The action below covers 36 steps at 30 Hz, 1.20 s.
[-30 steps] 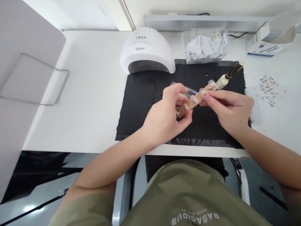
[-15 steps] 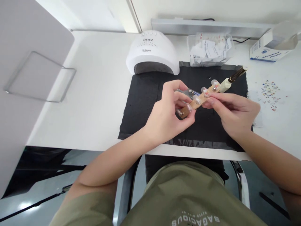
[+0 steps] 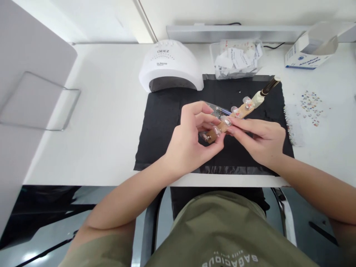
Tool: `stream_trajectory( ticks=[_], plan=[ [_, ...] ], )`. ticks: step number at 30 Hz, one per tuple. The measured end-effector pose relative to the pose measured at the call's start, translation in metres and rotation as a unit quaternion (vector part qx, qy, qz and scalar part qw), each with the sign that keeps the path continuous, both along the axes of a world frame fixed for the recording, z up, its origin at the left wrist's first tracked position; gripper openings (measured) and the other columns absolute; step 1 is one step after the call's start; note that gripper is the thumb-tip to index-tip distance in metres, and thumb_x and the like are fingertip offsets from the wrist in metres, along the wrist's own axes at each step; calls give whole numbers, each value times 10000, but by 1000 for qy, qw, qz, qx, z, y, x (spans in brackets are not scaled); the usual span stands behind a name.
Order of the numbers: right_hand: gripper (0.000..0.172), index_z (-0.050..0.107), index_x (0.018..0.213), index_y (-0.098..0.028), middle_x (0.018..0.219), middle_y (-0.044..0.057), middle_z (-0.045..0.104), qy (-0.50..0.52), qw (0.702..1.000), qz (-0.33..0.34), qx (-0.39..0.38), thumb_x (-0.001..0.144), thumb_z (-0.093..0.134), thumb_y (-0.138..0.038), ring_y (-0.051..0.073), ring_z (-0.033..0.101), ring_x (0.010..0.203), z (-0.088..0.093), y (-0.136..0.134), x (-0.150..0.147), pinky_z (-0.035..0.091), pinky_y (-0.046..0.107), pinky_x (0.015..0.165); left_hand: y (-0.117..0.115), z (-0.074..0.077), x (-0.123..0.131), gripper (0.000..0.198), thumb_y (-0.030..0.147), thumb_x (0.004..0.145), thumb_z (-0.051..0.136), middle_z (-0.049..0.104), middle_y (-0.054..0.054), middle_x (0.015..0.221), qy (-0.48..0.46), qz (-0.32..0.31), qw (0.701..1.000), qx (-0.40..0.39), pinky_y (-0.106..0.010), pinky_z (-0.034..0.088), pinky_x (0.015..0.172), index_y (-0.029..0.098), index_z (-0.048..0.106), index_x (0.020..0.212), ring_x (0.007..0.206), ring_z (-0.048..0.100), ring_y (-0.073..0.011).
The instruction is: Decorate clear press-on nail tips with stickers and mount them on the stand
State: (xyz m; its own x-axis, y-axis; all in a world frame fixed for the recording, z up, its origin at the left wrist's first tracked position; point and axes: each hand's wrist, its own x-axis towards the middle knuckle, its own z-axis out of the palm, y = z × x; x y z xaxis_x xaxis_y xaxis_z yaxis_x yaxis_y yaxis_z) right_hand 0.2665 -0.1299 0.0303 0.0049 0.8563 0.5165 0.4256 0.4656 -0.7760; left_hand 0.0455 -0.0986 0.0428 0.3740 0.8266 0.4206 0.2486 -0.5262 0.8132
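Fingers [image 3: 215, 146] of the left hand [image 3: 189, 144] squeeze a wooden stick [image 3: 223, 127] that slants over the black mat [image 3: 158, 129]. Right hand [image 3: 261, 142] fingertips touch a clear nail [image 3: 226, 119] on it; I cannot tell if they pinch.

bench [image 3: 108, 111]: bright, diffuse light
floor [image 3: 47, 237]: dimmer, glare spot lower left
lamp opening [image 3: 172, 83]: dark shadow
edges: wide-angle stretch

Worn on the head, the camera looked forward and steeply down from above the near side of the thin black rectangular sheet [image 3: 161, 126], close enough to catch the wearer's olive-green cloth shirt [image 3: 225, 226] before the sheet's near edge.
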Motion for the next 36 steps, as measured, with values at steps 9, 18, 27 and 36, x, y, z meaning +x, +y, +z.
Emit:
stream_trajectory(
  ticks=[9,18,27,36],
  plan=[
    [318,920,1197,-458,1161,-93,911,-40,999,0,17,1040,848,-191,206,907,882,2,-1,0,775,335,817,4,-6,0,555,139,932,856,806,29,1112,-4,-14,999,36,-255,719,750,310,506,1328,774,805,-111],
    [355,918,1206,-491,1194,-91,909,11,1000,11,-13,1031,855,-188,229,910,922,2,-4,-1,786,389,868,0,0,0,535,187,950,844,806,15,1130,16,4,1000,13,-278,701,742,320,488,1327,780,792,-126],
    [350,912,1192,-509,1102,-106,911,13,1000,16,-16,1034,853,-202,218,899,849,7,-7,-1,781,385,791,10,3,-5,459,223,969,821,787,21,1103,32,26,999,14,-289,661,683,314,496,1281,788,783,-134],
    [271,925,1177,-465,1055,-85,919,26,999,-24,-28,1026,887,-243,209,891,837,-2,-8,8,756,396,811,53,-4,-30,573,190,856,864,827,45,1033,76,40,996,-24,-306,625,713,293,442,1228,802,784,-140]
  ],
)
